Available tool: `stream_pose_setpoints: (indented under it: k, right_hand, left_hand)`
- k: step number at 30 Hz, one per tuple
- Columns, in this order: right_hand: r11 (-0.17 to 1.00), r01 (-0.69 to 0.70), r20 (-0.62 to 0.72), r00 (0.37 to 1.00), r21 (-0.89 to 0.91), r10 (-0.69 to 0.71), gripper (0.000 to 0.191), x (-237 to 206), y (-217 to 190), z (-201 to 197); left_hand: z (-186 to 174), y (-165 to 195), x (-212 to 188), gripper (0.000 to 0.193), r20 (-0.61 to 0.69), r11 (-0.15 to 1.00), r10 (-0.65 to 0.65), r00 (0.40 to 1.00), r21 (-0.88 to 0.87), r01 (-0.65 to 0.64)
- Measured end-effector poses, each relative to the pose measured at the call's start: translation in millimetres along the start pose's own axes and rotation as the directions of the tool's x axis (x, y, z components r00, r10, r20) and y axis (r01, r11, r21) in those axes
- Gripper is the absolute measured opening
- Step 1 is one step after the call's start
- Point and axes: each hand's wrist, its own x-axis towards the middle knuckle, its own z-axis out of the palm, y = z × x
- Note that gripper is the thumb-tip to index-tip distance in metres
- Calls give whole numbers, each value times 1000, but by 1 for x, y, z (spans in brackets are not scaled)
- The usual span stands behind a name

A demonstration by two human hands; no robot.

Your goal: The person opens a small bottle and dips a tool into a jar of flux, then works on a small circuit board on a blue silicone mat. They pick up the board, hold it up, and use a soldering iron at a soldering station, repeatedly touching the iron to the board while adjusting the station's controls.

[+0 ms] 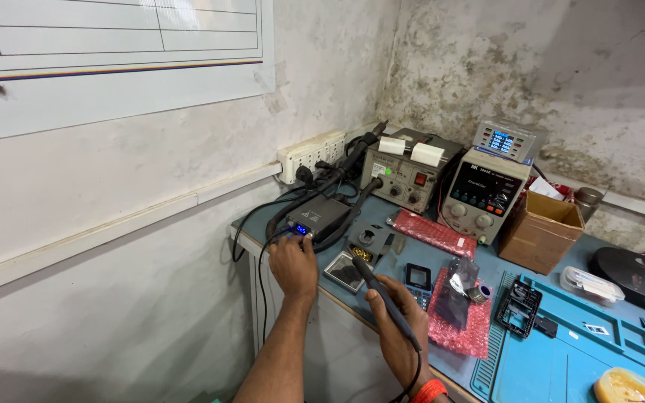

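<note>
My left hand (293, 266) rests on the front of a small dark soldering station (317, 219) with a lit blue display, fingers curled at its controls. My right hand (396, 322) grips a dark soldering iron (382, 295) like a pen, its tip pointing up and left over the tip-cleaner stand (366, 245). The iron's cable runs down past my wrist, which wears an orange band.
A grey rework station (409, 171) and a bench power supply (482, 194) stand against the wall, beside a wall socket strip (311, 154). A cardboard box (540, 231), red bubble wrap (433, 233), a small phone part (417, 279) and a blue work mat (561, 351) lie to the right.
</note>
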Motion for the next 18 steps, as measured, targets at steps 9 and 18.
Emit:
stream_pose_setpoints:
  k: [9, 18]
  right_hand:
    - [998, -48, 11, 999, -32, 48, 49, -1, -4, -1]
    - [999, -38, 0, 999, -11, 38, 48, 0, -1, 0]
  left_hand:
    - [1, 1, 1, 27, 26, 1000, -22, 999, 6, 21]
    - [1, 3, 1, 24, 25, 1000, -20, 999, 23, 20]
